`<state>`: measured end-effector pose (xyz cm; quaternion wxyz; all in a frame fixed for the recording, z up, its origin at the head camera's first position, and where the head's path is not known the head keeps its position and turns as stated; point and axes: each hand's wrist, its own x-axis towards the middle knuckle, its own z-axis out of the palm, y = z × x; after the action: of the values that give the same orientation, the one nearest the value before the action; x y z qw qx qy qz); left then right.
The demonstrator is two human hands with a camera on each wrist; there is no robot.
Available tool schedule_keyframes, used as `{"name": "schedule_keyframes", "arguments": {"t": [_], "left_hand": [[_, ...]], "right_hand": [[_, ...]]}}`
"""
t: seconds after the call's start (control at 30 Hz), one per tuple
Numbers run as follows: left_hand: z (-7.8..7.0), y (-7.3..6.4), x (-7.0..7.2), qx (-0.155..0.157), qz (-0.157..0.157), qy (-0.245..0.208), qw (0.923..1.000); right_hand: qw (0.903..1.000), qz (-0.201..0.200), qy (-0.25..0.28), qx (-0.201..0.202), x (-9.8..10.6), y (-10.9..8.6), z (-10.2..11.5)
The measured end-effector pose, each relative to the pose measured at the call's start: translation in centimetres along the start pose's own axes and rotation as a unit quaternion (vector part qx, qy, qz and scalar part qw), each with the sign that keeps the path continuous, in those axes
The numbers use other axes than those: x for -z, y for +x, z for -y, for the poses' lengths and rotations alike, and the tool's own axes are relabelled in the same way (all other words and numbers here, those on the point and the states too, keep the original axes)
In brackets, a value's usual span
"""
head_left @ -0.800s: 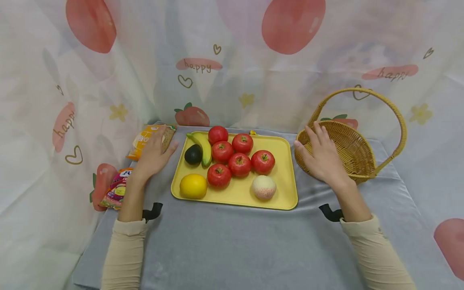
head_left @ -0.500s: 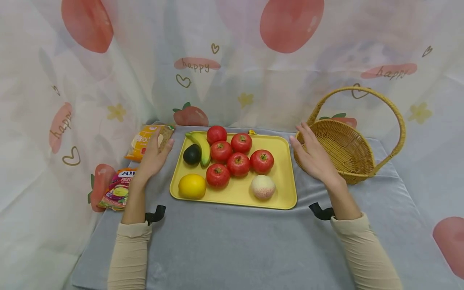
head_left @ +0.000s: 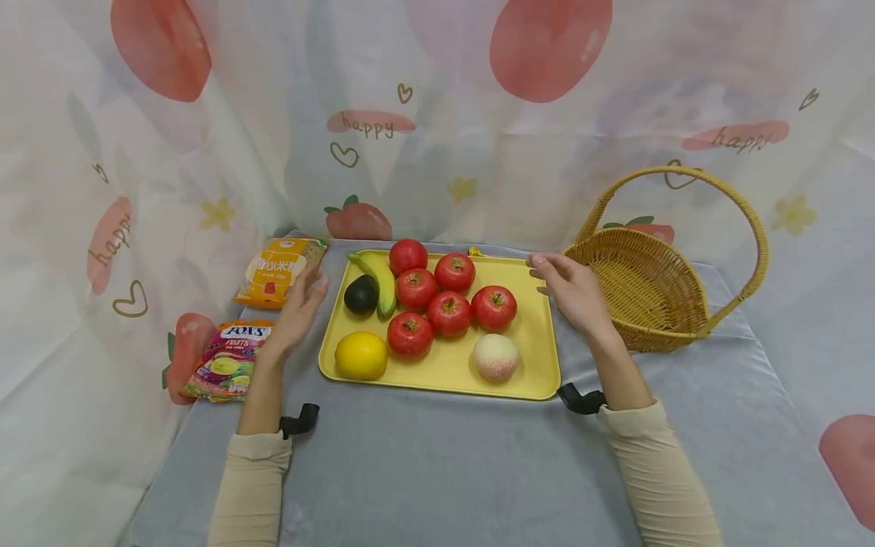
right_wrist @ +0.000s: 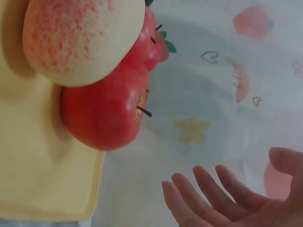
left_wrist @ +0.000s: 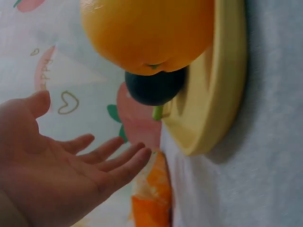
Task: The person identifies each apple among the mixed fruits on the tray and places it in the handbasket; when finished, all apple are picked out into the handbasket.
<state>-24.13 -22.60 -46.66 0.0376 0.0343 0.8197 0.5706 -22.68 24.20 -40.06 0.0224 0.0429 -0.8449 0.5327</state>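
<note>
A yellow tray (head_left: 533, 380) carries several red apples (head_left: 494, 308), a banana (head_left: 384, 285), a dark green avocado (head_left: 361, 295), a yellow-orange citrus-like fruit (head_left: 361, 355) and a pale peach (head_left: 496, 357) with pink speckles. My left hand (head_left: 295, 315) hovers just left of the tray, holding nothing; the left wrist view shows its fingers (left_wrist: 120, 168) spread and relaxed. Over the tray's right rim is my right hand (head_left: 573, 292), fingers loosely bent and nothing in them. In the right wrist view, an apple (right_wrist: 106, 111) and the peach (right_wrist: 80, 38) lie ahead of the right hand (right_wrist: 236, 198).
A wicker basket (head_left: 656, 281) with a tall handle stands to the right, close behind my right hand. On the left lie an orange snack bag (head_left: 270, 277) and a purple candy bag (head_left: 229, 361). A printed curtain (head_left: 437, 152) hangs behind the grey cloth-covered table (head_left: 437, 463).
My right hand has moved left, from in front of the basket to the tray's right rim, its fingers bending. My left hand has shifted slightly right and nearer, uncovering more of the snack bags.
</note>
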Motion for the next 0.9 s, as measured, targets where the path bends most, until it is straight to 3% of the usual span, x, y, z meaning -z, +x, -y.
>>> {"name": "schedule_keyframes", "arguments": {"t": [0.07,0.17,0.37,0.53,0.7,0.9], "left_hand": [[0.6,0.0,-0.2,0.015,0.007,-0.027,0.9995],[1.3,0.0,-0.5,0.033,0.008,-0.061,0.9976],[2.4,0.5,-1.0,0.081,-0.006,-0.161,0.9835],[3.3,0.7,-1.4,0.115,-0.017,-0.215,0.9697],[3.9,0.6,-2.0,0.12,-0.018,-0.244,0.9622],[4.2,0.7,-2.1,0.117,-0.02,-0.223,0.9676]], "right_hand": [[0.9986,0.015,0.049,-0.012,-0.5,0.1,-0.3],[0.9957,0.03,0.081,-0.034,-1.3,0.4,-0.8],[0.9928,0.036,0.09,-0.072,-2.4,0.9,-1.3],[0.9928,0.037,0.073,-0.088,-3.3,1.5,-1.9],[0.9905,0.049,0.075,-0.105,-3.7,1.8,-2.6],[0.9803,0.081,0.107,-0.145,-4.1,2.2,-3.9]]}}
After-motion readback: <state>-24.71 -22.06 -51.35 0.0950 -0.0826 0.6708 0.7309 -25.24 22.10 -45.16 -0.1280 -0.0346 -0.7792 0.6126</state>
